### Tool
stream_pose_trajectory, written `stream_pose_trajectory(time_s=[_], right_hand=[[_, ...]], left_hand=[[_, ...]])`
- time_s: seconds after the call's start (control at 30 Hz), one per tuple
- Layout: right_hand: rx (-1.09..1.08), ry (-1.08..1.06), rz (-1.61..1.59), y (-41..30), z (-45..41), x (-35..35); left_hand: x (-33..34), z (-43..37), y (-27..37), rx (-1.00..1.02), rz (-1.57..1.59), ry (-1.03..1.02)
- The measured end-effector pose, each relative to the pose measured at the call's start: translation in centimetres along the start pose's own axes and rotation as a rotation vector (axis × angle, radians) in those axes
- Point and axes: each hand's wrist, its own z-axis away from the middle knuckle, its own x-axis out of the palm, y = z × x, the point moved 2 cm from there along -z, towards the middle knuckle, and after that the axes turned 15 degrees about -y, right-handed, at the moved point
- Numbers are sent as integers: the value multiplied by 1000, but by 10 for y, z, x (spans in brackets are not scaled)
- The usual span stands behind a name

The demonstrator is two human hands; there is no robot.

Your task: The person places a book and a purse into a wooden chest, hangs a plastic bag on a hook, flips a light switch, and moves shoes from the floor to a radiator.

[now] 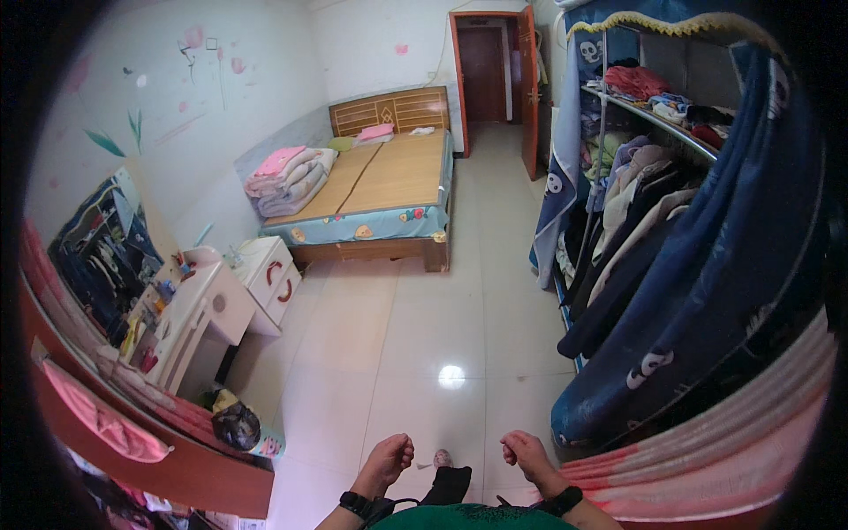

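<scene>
My left hand (pixel 391 458) is held in front of my body at the bottom of the view, fingers curled in, with nothing visible in it. Level with it, my right hand (pixel 527 454) is also loosely curled and holds nothing that I can see. Each wrist wears a black band. Between the hands, lower down, one foot in a light shoe (pixel 442 457) shows on the pale tiled floor (pixel 430 344). Nearest my right hand hangs a pink curtain (pixel 695 470). To the left of my left hand stands a patterned bin (pixel 270 442) with a black bag.
A fabric wardrobe with a blue curtain (pixel 702 285) and hanging clothes (pixel 636 218) lines the right. A wooden bed (pixel 391 179) with folded quilts (pixel 295 179) stands ahead, near an open door (pixel 528 99). At left are a white dressing table (pixel 222 298), mirror (pixel 109 255) and drawer cabinet (pixel 268 281).
</scene>
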Motion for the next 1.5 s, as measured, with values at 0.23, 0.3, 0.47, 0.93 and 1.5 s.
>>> stream_pose_trajectory(time_s=[0.23, 0.3, 0.47, 0.93, 1.5], right_hand=[[-18, 95, -86, -57, -115, -37], [-3, 129, -72, -78, -140, -45], [-38, 215, -145, -107, -192, -82], [-138, -93, -351, -261, -431, -221], [-170, 16, -769, -388, -768, -292]], left_hand=[[-17, -128, 89, -7, 9, -55], [-26, -161, 109, -2, -17, -89], [-27, -243, 147, -142, 16, -116], [29, -520, 278, 69, 130, -178], [-19, -831, 440, 255, 587, -142]])
